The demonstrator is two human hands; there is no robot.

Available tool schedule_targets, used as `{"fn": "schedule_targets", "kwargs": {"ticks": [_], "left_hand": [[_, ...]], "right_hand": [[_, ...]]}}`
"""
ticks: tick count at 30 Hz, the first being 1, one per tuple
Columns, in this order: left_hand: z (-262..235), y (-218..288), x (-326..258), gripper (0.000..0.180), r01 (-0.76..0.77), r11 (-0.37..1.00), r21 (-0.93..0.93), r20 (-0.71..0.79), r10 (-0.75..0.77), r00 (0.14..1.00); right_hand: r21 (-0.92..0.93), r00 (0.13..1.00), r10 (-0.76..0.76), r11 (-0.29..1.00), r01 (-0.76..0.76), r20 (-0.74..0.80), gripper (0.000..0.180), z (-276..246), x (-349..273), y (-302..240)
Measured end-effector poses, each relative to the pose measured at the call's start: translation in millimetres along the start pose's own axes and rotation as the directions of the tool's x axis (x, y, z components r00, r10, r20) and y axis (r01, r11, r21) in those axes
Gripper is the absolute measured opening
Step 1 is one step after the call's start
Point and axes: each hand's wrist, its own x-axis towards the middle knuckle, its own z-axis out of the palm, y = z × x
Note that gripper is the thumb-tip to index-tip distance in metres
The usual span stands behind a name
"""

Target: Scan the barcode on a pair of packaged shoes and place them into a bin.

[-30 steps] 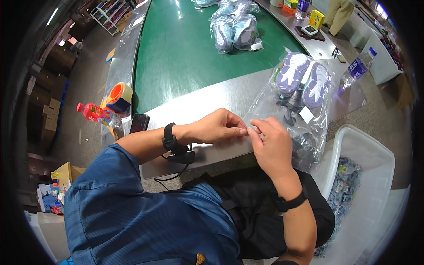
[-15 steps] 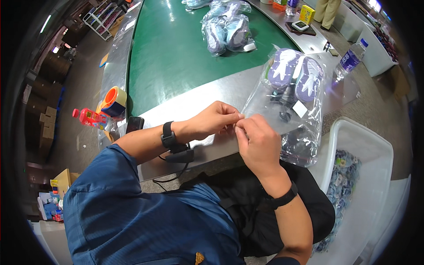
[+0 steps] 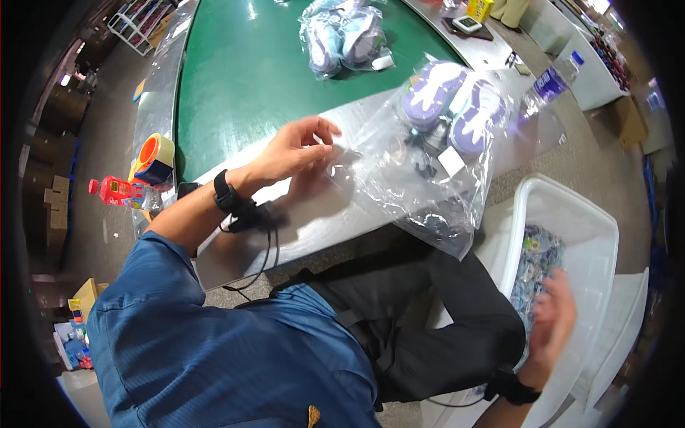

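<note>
A clear plastic bag [image 3: 385,171] lies on the metal table edge, its lower part hanging over toward my lap. Inside is a pair of shoes [image 3: 434,96], their purple-and-white soles facing up, with a white square tag [image 3: 450,162]. My left hand [image 3: 296,148] hovers above the metal edge, left of the bag, empty with thumb and fingers apart. Out over a white plastic bin [image 3: 524,207] at the right, my right hand [image 3: 553,314] is blurred, its fingers loosely apart and nothing visible in them. Several small clear packets [image 3: 535,257] lie in the bin.
More bagged shoes [image 3: 342,43] sit on the green belt [image 3: 235,85]. A tape roll [image 3: 153,158] and a red-labelled bottle [image 3: 114,191] stand at the left. At the right are a purple-labelled water bottle [image 3: 553,82] and a small white device [image 3: 467,25].
My hands have parted from the bag's edge. The left moved left and up; the right swung down to the right over the bin. The whole view has shifted slightly.
</note>
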Motion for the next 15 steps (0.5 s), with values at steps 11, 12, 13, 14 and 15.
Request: {"fn": "schedule_targets", "kwargs": {"ticks": [11, 12, 13, 14, 15], "left_hand": [[24.9, 19.7, 15.3, 0.037, -0.706, 0.461, 0.538, 0.330, 0.656, 0.679], [23.9, 21.7, 15.2, 0.028, -0.702, 0.531, 0.475, 0.299, 0.652, 0.697], [26.0, 25.2, 13.1, 0.011, -0.699, 0.583, 0.415, 0.238, 0.672, 0.702], [26.3, 29.0, 10.4, 0.011, -0.701, 0.582, 0.413, 0.240, 0.673, 0.700], [26.5, 32.1, 10.5, 0.005, -0.649, 0.697, 0.306, 0.155, 0.636, 0.756]], "right_hand": [[-0.402, 0.254, -0.431, -0.296, 0.866, 0.866, 0.053, 147.4, 17.9, 27.0], [-0.403, 0.253, -0.434, -0.299, 0.865, 0.865, 0.053, 148.0, 22.8, 28.2], [-0.406, 0.283, -0.482, -0.170, 0.898, 0.829, 0.039, 146.2, 28.1, 28.4], [-0.397, 0.320, -0.523, -0.039, 0.917, 0.790, 0.025, 144.7, 31.1, 28.6], [-0.420, 0.387, -0.633, 0.106, 0.901, 0.671, 0.005, 146.6, 25.1, 19.5]]}}
